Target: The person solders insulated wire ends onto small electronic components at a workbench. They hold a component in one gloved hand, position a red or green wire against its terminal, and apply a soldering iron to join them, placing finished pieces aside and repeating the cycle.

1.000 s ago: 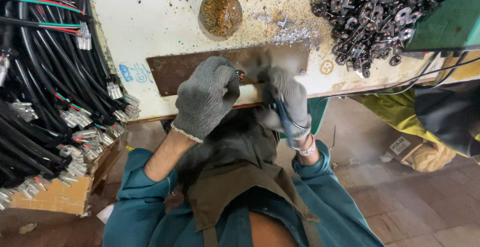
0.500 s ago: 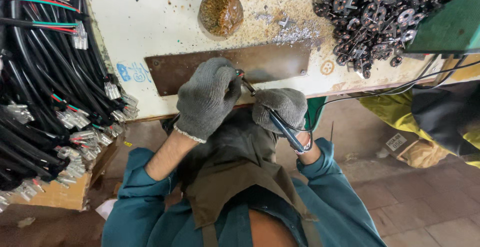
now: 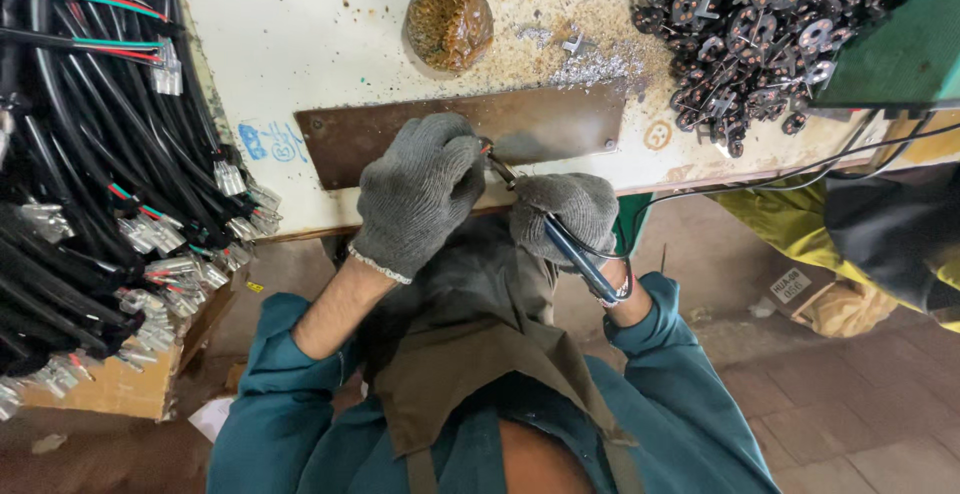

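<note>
Just below the long brown metal plate (image 3: 400, 134), the grey-gloved left hand (image 3: 418, 194) pinches something small (hidden), the grey-gloved right hand (image 3: 565, 212) stays clenched round blue-handled pliers (image 3: 570, 249) — a slip could nick the glove.

Both hands, left (image 3: 418, 194) and right (image 3: 568, 212), wear coarse grey knitted cloth gloves. The pliers (image 3: 570, 244) show glossy blue plastic handles. A dull brown metal plate (image 3: 400, 134) lies on the chalky, speckled surface (image 3: 300, 44). The cables (image 3: 70, 204) have smooth black plastic sheaths.
</note>
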`<action>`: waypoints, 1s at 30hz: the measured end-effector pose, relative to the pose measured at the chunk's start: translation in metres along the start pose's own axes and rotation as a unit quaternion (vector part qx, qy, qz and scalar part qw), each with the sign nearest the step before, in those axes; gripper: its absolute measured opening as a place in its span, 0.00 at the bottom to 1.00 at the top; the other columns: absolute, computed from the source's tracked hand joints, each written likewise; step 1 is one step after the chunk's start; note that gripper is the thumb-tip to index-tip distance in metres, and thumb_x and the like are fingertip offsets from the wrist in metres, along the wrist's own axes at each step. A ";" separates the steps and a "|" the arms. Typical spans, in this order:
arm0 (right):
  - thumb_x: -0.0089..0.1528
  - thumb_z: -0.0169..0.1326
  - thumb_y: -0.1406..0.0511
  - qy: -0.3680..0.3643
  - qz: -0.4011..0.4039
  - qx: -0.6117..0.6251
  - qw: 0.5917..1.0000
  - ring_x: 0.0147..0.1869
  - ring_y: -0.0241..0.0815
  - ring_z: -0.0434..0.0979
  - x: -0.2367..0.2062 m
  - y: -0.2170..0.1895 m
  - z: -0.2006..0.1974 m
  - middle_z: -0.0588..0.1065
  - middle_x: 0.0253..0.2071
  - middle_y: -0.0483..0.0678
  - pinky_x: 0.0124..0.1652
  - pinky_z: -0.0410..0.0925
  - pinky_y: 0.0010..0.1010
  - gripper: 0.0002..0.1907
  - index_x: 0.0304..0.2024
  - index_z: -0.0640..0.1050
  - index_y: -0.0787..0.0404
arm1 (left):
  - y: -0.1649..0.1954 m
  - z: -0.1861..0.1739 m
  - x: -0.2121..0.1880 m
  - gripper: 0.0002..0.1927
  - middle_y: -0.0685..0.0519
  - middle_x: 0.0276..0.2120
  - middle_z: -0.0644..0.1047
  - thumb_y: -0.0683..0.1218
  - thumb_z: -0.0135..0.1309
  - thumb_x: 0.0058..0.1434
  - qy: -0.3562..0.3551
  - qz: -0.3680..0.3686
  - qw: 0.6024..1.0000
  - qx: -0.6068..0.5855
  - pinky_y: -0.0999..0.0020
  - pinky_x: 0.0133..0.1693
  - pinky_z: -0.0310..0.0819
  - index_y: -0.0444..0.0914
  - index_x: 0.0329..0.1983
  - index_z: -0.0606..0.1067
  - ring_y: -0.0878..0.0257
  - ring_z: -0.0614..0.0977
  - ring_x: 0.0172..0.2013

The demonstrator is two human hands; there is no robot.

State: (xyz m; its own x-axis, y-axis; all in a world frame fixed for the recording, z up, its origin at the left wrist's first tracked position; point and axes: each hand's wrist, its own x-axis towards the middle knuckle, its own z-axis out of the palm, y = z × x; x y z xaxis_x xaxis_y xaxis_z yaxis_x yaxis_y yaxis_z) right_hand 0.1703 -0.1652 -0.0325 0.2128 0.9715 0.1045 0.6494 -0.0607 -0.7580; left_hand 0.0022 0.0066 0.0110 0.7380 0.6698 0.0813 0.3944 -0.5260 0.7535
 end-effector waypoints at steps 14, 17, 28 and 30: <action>0.53 0.64 0.67 0.047 0.024 -0.072 0.996 0.32 0.54 0.80 -0.001 -0.002 0.008 0.79 0.29 0.49 0.36 0.72 0.41 0.08 0.35 0.82 0.54 | -0.002 0.003 0.001 0.09 0.51 0.41 0.76 0.42 0.63 0.56 -0.001 0.005 1.000 0.008 0.59 0.37 0.76 0.41 0.36 0.74 0.53 0.81 0.41; 0.53 0.65 0.65 0.031 0.001 -0.044 0.999 0.35 0.54 0.81 0.001 -0.002 0.004 0.79 0.32 0.50 0.38 0.73 0.40 0.11 0.38 0.81 0.55 | -0.002 0.003 0.001 0.09 0.51 0.41 0.77 0.42 0.63 0.55 -0.006 -0.001 1.000 0.010 0.59 0.37 0.77 0.41 0.35 0.74 0.53 0.81 0.41; 0.56 0.66 0.70 0.041 -0.106 0.025 0.993 0.32 0.50 0.82 0.022 -0.009 -0.008 0.77 0.31 0.47 0.32 0.73 0.36 0.16 0.45 0.76 0.57 | -0.002 0.001 0.001 0.10 0.50 0.42 0.75 0.42 0.62 0.57 -0.019 0.005 1.000 0.006 0.58 0.40 0.77 0.39 0.39 0.74 0.51 0.80 0.42; 0.57 0.65 0.70 -0.002 -0.099 0.024 0.995 0.33 0.50 0.82 0.022 -0.008 -0.006 0.79 0.32 0.47 0.33 0.73 0.36 0.16 0.46 0.77 0.58 | -0.002 0.002 0.001 0.09 0.51 0.41 0.75 0.42 0.62 0.58 -0.022 -0.010 1.000 0.005 0.57 0.38 0.77 0.40 0.37 0.73 0.51 0.80 0.41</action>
State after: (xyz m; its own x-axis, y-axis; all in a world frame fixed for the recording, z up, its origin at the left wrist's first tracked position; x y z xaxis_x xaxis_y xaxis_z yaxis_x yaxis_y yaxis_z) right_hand 0.1745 -0.1453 -0.0202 0.0808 0.9642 0.2527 0.6434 0.1431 -0.7520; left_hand 0.0034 0.0078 0.0080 0.7532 0.6567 0.0363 0.4153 -0.5176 0.7480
